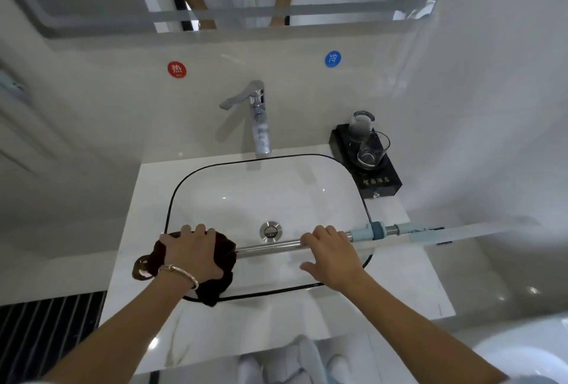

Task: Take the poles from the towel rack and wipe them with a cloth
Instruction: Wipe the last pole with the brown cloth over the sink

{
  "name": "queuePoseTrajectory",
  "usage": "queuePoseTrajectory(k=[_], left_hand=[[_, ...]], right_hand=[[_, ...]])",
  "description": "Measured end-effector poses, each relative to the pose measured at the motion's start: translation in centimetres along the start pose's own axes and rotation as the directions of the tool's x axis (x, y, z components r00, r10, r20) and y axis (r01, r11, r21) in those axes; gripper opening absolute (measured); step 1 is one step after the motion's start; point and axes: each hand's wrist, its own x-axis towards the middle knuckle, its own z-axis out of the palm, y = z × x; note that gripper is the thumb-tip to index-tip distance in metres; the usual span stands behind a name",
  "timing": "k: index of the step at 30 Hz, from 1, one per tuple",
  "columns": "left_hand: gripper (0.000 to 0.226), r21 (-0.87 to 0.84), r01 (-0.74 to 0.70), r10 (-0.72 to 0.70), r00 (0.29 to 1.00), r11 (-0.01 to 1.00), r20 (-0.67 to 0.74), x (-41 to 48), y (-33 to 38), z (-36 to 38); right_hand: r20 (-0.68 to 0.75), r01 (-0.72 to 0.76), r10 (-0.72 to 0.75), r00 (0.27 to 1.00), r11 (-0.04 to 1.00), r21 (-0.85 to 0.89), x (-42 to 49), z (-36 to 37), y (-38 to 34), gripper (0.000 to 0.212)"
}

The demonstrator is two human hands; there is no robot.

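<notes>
pole [270, 246]: shiny steel, pale blue fittings at right end, across sink [215, 193] | left hand [192, 253] clasps dark brown cloth [226, 253] round its left end | right hand [332, 253] grips mid-shaft

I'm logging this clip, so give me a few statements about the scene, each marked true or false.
The left hand holds a dark cloth round the pole. True.
The right hand is off the pole. False: its grip is on the pole.
The pole is held over the sink. True.
The glasses stand left of the faucet. False: they stand right of it, on a black tray.
</notes>
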Motion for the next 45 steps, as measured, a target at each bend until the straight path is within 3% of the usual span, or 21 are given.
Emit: queuePoseTrajectory(k=[3, 5, 8, 13, 19, 23, 28, 33, 37, 45], left_hand=[[0.067, -0.004, -0.028, 0.028, 1.0, 1.0, -0.004, 0.6, -0.4, 0.1], [0.071, -0.022, -0.039, 0.038, 0.999, 0.999, -0.038, 0.7, -0.7, 0.3], [0.078, -0.018, -0.039, 0.036, 0.989, 0.999, -0.145, 0.0, -0.4, 0.5], [0.081, 0.021, -0.017, 0.023, 0.935, 1.0, -0.354, -1.1, 0.6, 2.8], [0.066, 0.073, 0.082, -0.062, 0.969, 0.994, -0.239, 0.1, 1.5, 2.3], [0.048, 0.098, 0.056, -0.034, 0.976, 0.994, -0.213, 1.1, 1.2, 1.7], [0.051, 0.096, -0.046, 0.059, 0.987, 0.994, -0.146, 2.4, -0.1, 0.7], [0.054, 0.11, -0.132, 0.139, 0.989, 0.985, -0.055, 3.6, -1.0, -0.3], [0.053, 0.103, -0.168, 0.17, 0.985, 0.98, -0.011, 3.9, -1.2, -0.9], [0.053, 0.105, -0.196, 0.201, 0.979, 0.975, -0.038, 3.6, -1.4, -1.0]], right_hand=[[-0.006, 0.034, -0.035, 0.999, 0.991, -0.128, 0.2, 0.0, 0.8, 0.05], [-0.046, 0.052, -0.059, 0.997, 0.99, -0.135, 0.8, -0.2, 1.0, 0.039], [0.041, 0.107, -0.104, 0.994, 0.992, -0.071, 1.9, -1.0, 1.1, 0.021], [0.157, 0.112, -0.099, 0.983, 0.991, -0.077, 4.0, -2.1, 1.9, 0.03], [0.185, 0.142, -0.119, 0.975, 0.983, -0.115, 5.1, -2.9, 2.3, 0.029], [0.142, 0.16, -0.134, 0.981, 0.968, -0.192, 5.5, -4.2, 1.8, 0.029], [0.088, 0.191, -0.172, 0.981, 0.928, -0.319, 5.7, -8.4, 1.8, 0.029], [0.072, 0.084, -0.059, 0.996, 0.904, -0.419, 5.3, -15.4, 3.3, 0.032], [0.002, -0.096, 0.115, 0.993, 0.839, -0.536, 4.9, -19.6, 5.9, 0.024], [-0.006, -0.362, 0.427, 0.904, 0.758, -0.542, 5.7, -22.3, 8.3, 0.031]])
